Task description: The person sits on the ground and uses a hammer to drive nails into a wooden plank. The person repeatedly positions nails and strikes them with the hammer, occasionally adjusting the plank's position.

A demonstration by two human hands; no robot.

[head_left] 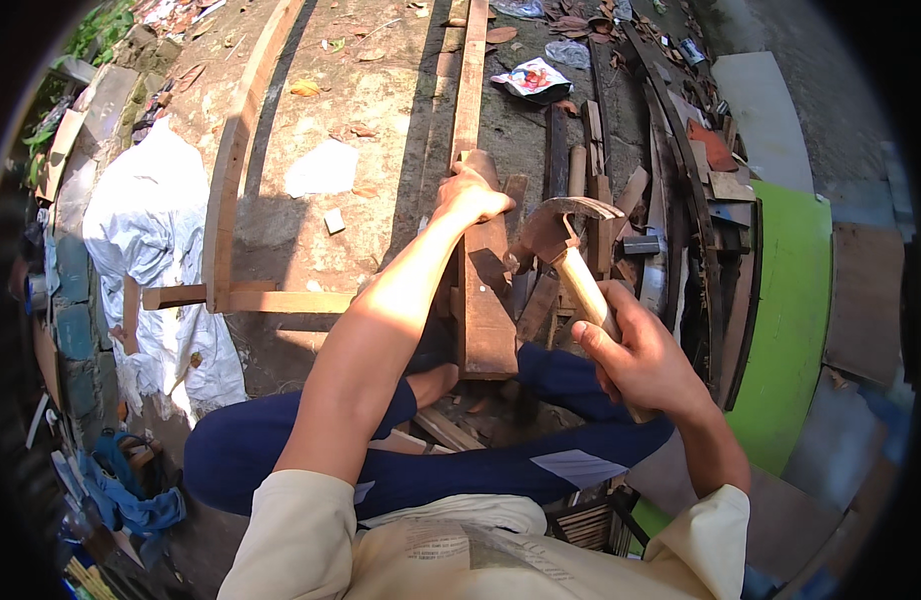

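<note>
My right hand is closed round the light wooden handle of a claw hammer. The hammer's rusty head is raised just right of a thick brown wooden beam, apart from it. My left hand is wrapped over the beam's far part, beside a short wooden piece; the palm side is hidden. The beam's near end lies between my crossed legs in dark blue trousers. From its far end a long thin wooden bar runs away from me.
On the left stands a wooden frame with a crossbar, near a crumpled white sheet. Wood scraps and dark planks are piled on the right, beside a green board. A blue bag lies at lower left.
</note>
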